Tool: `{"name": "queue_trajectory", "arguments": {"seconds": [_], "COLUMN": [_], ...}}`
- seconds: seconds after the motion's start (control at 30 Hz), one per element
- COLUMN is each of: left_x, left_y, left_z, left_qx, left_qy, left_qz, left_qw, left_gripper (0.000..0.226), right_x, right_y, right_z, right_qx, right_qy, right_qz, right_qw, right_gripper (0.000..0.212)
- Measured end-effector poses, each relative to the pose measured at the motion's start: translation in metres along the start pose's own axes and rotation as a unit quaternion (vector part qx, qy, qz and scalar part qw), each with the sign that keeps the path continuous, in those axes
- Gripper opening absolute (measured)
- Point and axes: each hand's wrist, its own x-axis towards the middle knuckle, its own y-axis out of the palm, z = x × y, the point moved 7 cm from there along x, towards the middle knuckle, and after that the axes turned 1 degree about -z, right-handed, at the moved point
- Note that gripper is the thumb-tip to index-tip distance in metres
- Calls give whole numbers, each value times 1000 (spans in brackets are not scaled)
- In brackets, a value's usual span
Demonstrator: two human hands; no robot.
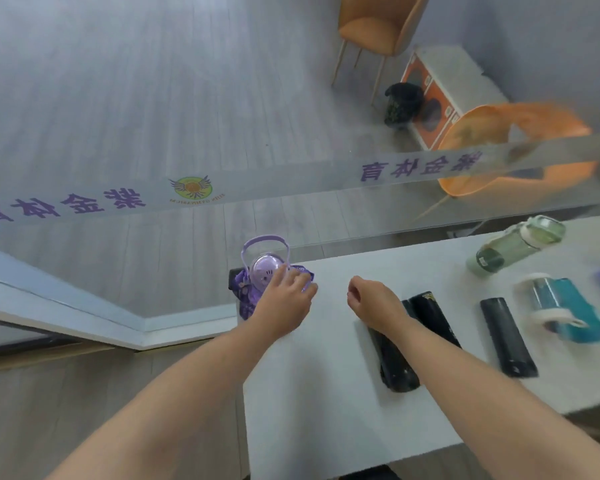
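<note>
Purple bottle (257, 282) stood upright on the far left corner of the white table (326, 410). Its long axis ran vertical, its carry loop was toward 12 o'clock and its domed lid was on. The left hand (286, 299) was the nearer one by far. The bottle sat at about 11 o'clock from that palm, and the fingers lay over its 3 o'clock side, touching lid and shoulder. The thumb was hidden, so I could not tell whether the grip had closed. The right hand (371, 299) hung just above the table at 3 o'clock of the left one, apart from the bottle, with fingers loosely curled down and holding nothing. My guess: any lift would be the left hand's job, straight up along that axis, because the bottle stood at the table edge. On toward 3 o'clock, three black bottles (508, 337) lay flat, long axes roughly 11-to-5, one under the right forearm; they were opaque, so contents unknown. A teal bottle (565, 310) lay on its side past them. A see-through green bottle (513, 245) lay on its side at 1 o'clock; its fill was too blurred to read.
</note>
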Motion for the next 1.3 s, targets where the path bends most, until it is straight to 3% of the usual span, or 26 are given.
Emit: {"name": "queue_trajectory", "arguments": {"seconds": [0.07,0.3,0.6,0.7,0.83,1.1,1.3], "left_x": [13,46,17,-11,-37,-44,-47], "left_y": [-6,-9,46,70,96,123,120], "left_z": [-27,-120,-206,-226,-251,-270,-252], "left_qx": [-3,11,-55,-107,-240,-429,-476], "left_qy": [36,78,-66,-162,-265,-415,-451], "left_qz": [1,68,193,244,257,154,94], "left_qw": [999,995,977,950,898,787,750], "left_gripper": [18,35,52,49,52,62,49], "right_x": [-20,-56,-92,-107,-121,-132,-124], "right_y": [-16,-42,12,38,67,104,102], "right_z": [-36,-133,-167,-177,-185,-183,-172], "right_qx": [-18,-52,-50,-70,-77,-68,39], "right_qy": [30,67,-10,-59,-92,-67,-57], "right_qz": [-8,26,179,196,186,199,170], "right_qw": [999,996,983,976,975,975,983], "right_gripper": [13,24,16,11,36,68,57]}}
